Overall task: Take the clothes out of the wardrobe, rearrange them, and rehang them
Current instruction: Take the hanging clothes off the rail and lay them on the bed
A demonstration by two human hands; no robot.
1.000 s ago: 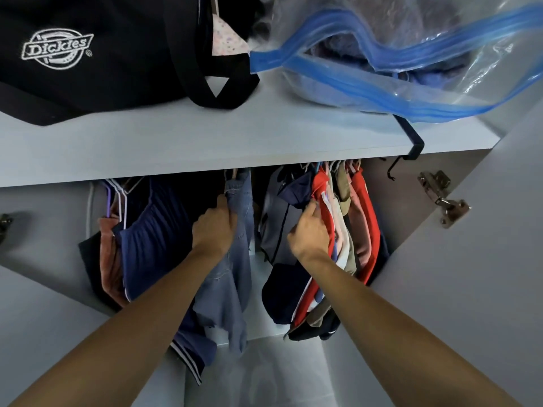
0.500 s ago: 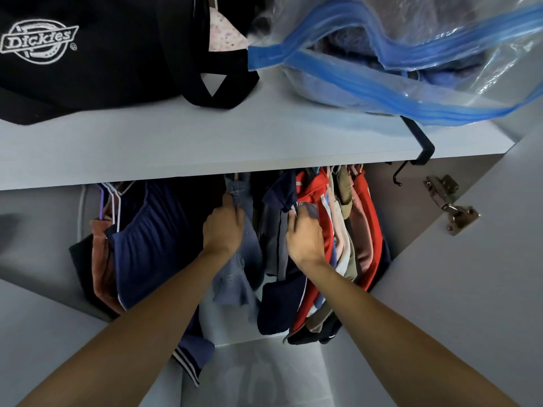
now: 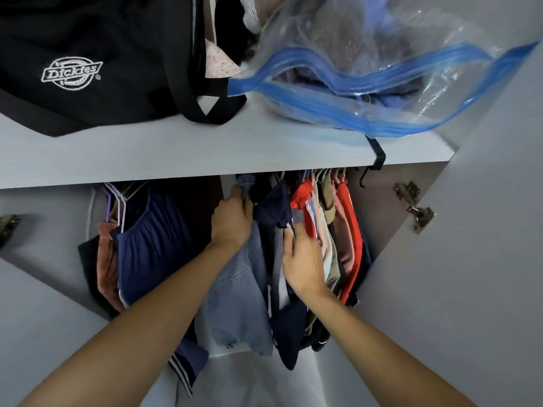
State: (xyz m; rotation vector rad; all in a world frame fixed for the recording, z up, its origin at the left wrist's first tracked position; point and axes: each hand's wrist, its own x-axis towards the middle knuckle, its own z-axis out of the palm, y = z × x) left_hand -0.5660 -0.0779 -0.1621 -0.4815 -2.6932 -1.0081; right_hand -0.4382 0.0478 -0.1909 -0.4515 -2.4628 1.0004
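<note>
Left hand grips the top of the denim garment right under the shelf; lift w/ hanger hook clear of the rail, don't tug fabric. Right hand, fingers straight, presses the packed clothes on its far side; keep them parted.

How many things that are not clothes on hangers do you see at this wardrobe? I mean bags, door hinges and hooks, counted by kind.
Bags on the shelf: 2 (black Dickies bag, clear zip bag)
Door hinges: 2 (left hinge, right hinge)
Hooks over the shelf edge: 1 (black hook)
Total: 5
</note>
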